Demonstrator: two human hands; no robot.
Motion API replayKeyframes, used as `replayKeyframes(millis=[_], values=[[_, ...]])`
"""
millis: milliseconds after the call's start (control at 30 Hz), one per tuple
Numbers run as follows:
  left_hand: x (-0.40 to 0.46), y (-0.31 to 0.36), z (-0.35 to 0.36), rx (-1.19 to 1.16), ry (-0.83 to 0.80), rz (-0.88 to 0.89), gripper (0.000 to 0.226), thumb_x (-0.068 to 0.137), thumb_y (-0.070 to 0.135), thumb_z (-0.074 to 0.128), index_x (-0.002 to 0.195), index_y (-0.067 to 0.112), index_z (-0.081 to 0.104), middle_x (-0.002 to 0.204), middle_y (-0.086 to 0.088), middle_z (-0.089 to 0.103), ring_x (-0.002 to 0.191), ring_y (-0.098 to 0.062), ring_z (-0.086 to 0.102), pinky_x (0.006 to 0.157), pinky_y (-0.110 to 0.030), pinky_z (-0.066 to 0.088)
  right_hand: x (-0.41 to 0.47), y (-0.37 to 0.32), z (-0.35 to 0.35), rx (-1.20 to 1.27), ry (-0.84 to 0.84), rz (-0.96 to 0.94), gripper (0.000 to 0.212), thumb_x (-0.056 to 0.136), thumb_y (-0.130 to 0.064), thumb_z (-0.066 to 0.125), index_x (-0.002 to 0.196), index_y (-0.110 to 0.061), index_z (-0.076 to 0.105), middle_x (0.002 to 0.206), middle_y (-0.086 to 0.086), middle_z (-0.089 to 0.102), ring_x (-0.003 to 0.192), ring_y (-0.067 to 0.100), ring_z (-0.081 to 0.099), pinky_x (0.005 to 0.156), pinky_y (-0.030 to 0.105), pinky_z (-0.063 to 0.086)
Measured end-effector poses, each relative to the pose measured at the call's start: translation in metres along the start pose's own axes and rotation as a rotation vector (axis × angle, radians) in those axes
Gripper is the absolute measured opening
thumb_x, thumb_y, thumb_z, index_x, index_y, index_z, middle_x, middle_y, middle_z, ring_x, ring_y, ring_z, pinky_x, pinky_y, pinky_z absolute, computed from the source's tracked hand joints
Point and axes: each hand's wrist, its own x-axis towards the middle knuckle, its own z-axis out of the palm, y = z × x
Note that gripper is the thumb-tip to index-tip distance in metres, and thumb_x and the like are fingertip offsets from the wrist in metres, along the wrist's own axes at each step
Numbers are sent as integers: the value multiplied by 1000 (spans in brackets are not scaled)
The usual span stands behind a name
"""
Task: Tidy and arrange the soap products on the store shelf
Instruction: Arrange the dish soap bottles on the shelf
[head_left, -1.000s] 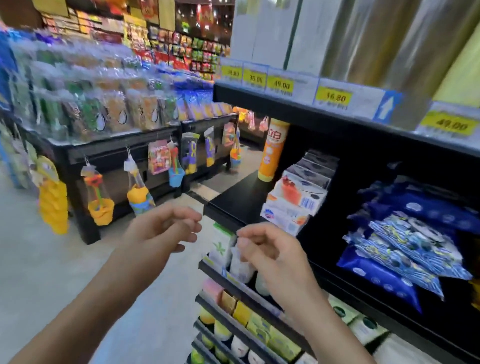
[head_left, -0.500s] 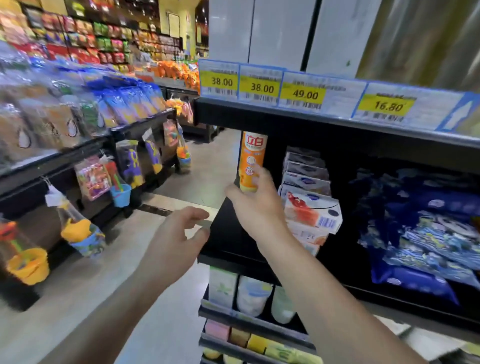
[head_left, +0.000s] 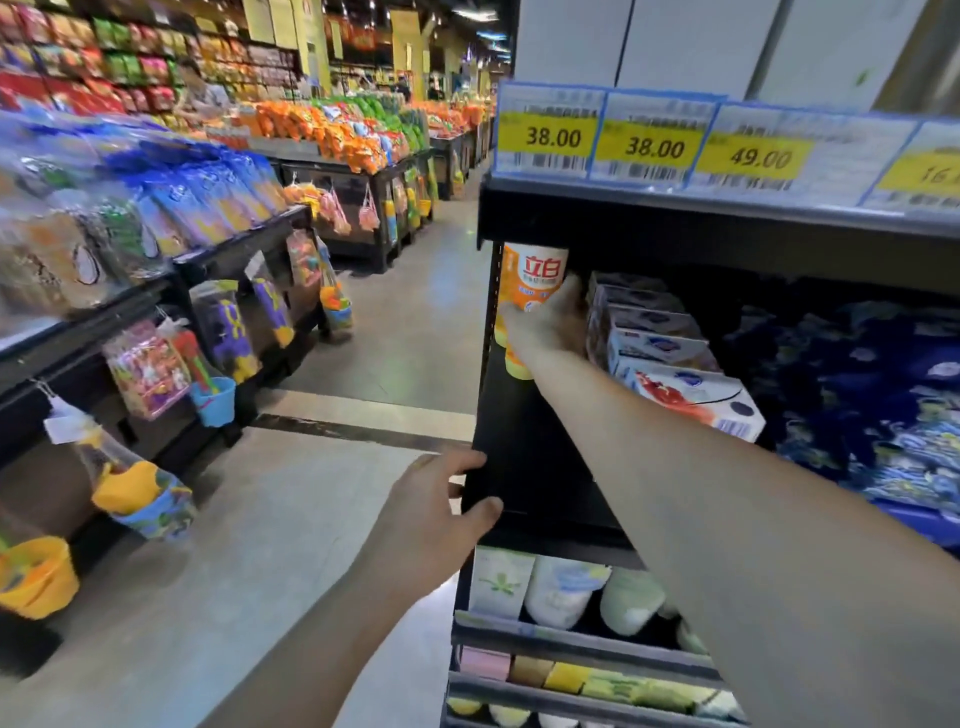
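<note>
Orange bottle (head_left: 535, 275) stands upright at the far left end of the black shelf (head_left: 524, 467), against the shelf's side post. Label reads "立白" in red on a white patch; smaller print below is too blurred to read. Right hand (head_left: 550, 325) grasps the bottle around its middle, fingers curled round the far side, arm stretched across the shelf. Left hand (head_left: 441, 514) holds the shelf's front left corner, thumb on top of the edge and fingers wrapped round the side.

Just right of the bottle, a row of white soap boxes (head_left: 670, 358) runs front to back; the nearest box shows a red picture and a barcode, brand mark not legible. Further right lie dark blue patterned packs (head_left: 872, 415).

Price tags (head_left: 654, 145) on the upper shelf edge read 38.00, 38.00, 49.00 on yellow; the next is cut off. Lower tiers hold pale pouches (head_left: 566, 592) and small coloured bars (head_left: 566, 675).

Store aisle, grey smooth floor (head_left: 249, 545) with a dark strip across it. Opposite, black display tables (head_left: 234, 260) carry bagged snacks, with toy sets hanging from their edges.
</note>
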Motion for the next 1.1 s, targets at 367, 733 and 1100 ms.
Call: replayKeyframes(millis=[367, 733, 1100], values=[[7, -17, -10, -243, -100, -15, 41, 91, 32, 80, 122, 49, 60, 127, 23, 63, 104, 11, 61, 82, -16, 52, -24, 1, -15, -21, 7, 3, 55, 84, -49, 77, 127, -33, 46, 106, -12, 54, 96, 17, 56, 82, 39, 44], [0, -11, -27, -466, -109, -113, 43, 94, -2, 58, 107, 36, 75, 109, 20, 75, 109, -2, 67, 90, -27, 53, -126, 14, -87, 234, -304, 16, 37, 82, -43, 84, 107, -44, 56, 94, -18, 69, 83, 2, 70, 67, 24, 58], [-15, 27, -31, -688, -572, 69, 57, 76, 58, 85, 129, 49, 65, 135, 4, 70, 124, -21, 69, 93, -37, 61, -181, 32, -131, 380, -409, 48, 47, 59, -63, 86, 99, -50, 65, 97, -18, 74, 90, 10, 76, 80, 45, 65]])
